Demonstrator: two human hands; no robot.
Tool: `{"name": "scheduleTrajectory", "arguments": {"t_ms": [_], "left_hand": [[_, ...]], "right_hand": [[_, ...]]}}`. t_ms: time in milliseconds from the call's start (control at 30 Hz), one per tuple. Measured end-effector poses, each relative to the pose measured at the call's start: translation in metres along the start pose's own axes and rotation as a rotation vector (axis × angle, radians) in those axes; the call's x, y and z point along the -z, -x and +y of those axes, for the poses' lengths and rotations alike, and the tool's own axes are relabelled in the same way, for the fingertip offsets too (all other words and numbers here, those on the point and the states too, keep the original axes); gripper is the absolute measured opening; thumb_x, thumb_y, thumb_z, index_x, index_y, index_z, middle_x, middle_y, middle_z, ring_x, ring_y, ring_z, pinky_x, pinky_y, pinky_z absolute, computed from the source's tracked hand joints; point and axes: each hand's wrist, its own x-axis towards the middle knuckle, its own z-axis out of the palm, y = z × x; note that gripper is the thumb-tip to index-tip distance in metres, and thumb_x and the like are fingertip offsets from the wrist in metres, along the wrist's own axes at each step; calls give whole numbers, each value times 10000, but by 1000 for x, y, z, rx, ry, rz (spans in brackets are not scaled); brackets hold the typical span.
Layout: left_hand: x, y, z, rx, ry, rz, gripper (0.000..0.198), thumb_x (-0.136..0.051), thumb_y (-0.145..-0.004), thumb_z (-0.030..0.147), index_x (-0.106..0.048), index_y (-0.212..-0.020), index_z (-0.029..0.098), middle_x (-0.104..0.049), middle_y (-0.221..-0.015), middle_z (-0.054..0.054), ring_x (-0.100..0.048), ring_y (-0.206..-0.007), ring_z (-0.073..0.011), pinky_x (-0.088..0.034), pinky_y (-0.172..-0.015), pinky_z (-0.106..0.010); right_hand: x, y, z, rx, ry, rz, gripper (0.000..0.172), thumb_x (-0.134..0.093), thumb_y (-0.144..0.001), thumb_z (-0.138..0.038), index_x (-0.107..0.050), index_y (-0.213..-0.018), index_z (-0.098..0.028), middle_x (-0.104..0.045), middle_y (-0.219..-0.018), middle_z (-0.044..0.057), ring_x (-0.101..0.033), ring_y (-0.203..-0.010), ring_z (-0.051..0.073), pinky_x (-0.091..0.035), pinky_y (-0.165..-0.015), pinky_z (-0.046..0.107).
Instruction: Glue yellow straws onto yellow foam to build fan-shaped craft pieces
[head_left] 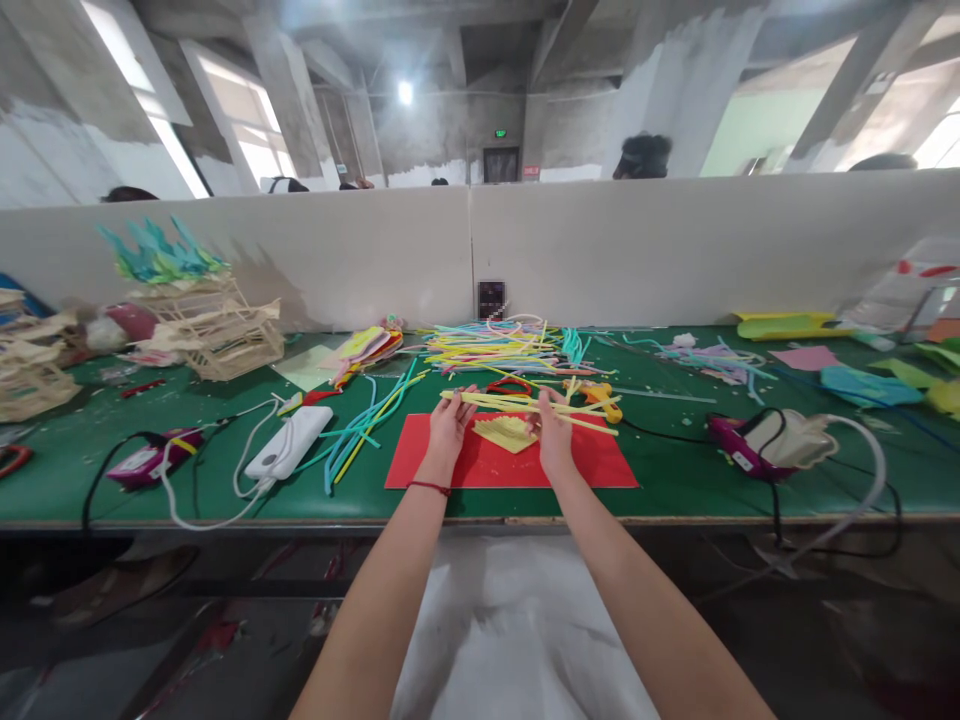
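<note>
Between my two hands stretches a loose bundle of yellow pipe cleaners (pixel 499 401), held level above a red sheet (pixel 600 465). My left hand (pixel 448 428) grips the bundle's left end. My right hand (pixel 553 432) closes around it further right, where several stems fan out past the fingers. Under the bundle, a yellow woven-looking piece (pixel 510 434) with a pointed lower edge lies on the red sheet; its top is partly hidden. Just behind are red-handled scissors (pixel 510 386) and a yellow-orange glue gun (pixel 604 398), both partly covered by the stems.
A heap of colored pipe cleaners (pixel 491 348) lies at the back of the green table (pixel 675 480). Blue and yellow stems (pixel 371 425), a white power strip (pixel 290 442) and stick models (pixel 225 335) are leftward. Rightward sits a purple box (pixel 750 450) with cables. A white partition (pixel 337 260) stands behind.
</note>
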Motion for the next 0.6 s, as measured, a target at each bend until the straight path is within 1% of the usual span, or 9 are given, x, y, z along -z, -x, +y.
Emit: {"name": "scheduleTrajectory", "arguments": {"t_ms": [67, 100, 133, 200, 300, 333, 400, 500, 600], "left_hand": [[-2, 2, -1, 29, -28, -41, 39, -627, -818, 177, -623, -826, 139, -730, -951, -121, -693, -891, -182, -526, -833, -289], [-3, 3, -2, 50, -47, -76, 50, -644, -803, 176, -629, -826, 134, -732, -929, -119, -696, -866, -183, -528, -834, -297], [-4, 4, -3, 74, -68, -120, 67, -665, -785, 175, -634, -823, 129, -733, -903, -116, -698, -838, -184, -530, -835, -305], [-5, 6, -6, 127, -108, -205, 100, -704, -749, 175, -641, -804, 121, -730, -837, -100, -699, -766, -176, -538, -830, -318], [-6, 8, -10, 176, -138, -262, 124, -734, -715, 173, -647, -782, 116, -714, -773, -71, -687, -685, -153, -549, -825, -324], [-6, 8, -11, 179, -145, -266, 127, -738, -709, 172, -649, -779, 116, -711, -764, -64, -684, -673, -147, -551, -828, -327], [-7, 8, -12, 171, -161, -262, 126, -745, -701, 172, -650, -764, 118, -704, -743, -54, -679, -653, -141, -552, -838, -336], [-8, 7, -13, 147, -182, -240, 115, -739, -707, 175, -656, -765, 121, -704, -734, -53, -680, -653, -146, -546, -860, -361], [-8, 6, -12, 110, -187, -190, 97, -715, -730, 176, -656, -786, 122, -710, -751, -62, -692, -698, -166, -541, -873, -379]], "right_hand": [[-4, 4, 1, 0, 94, -171, 602, -700, -663, -508, -522, -1165, -226, -535, -517, -95, -438, -405, 74, -354, -396, 192], [-5, 5, 1, 2, 128, -228, 611, -710, -662, -478, -513, -1185, -230, -531, -519, -100, -435, -408, 73, -353, -397, 189], [-6, 6, 2, 2, 150, -258, 616, -716, -660, -457, -511, -1194, -231, -523, -515, -105, -431, -408, 72, -350, -397, 187], [-7, 6, 2, -12, 173, -264, 606, -721, -649, -454, -531, -1181, -233, -517, -509, -108, -423, -399, 71, -345, -392, 188], [-6, 3, 5, -47, 197, -275, 502, -672, -660, -554, -627, -1025, -213, -537, -490, -77, -425, -382, 79, -334, -380, 203], [-6, 1, 6, -62, 195, -285, 495, -636, -671, -606, -652, -959, -205, -540, -474, -62, -426, -376, 84, -330, -378, 209], [-5, -1, 8, -92, 172, -284, 550, -563, -677, -698, -679, -870, -197, -534, -437, -40, -424, -364, 92, -324, -378, 221], [-4, -3, 10, -123, 140, -230, 640, -519, -643, -777, -698, -843, -196, -517, -400, -29, -408, -345, 99, -309, -374, 234], [-3, -3, 8, -117, 140, -153, 687, -485, -631, -816, -695, -824, -190, -506, -384, -24, -397, -336, 104, -295, -372, 247]]}}
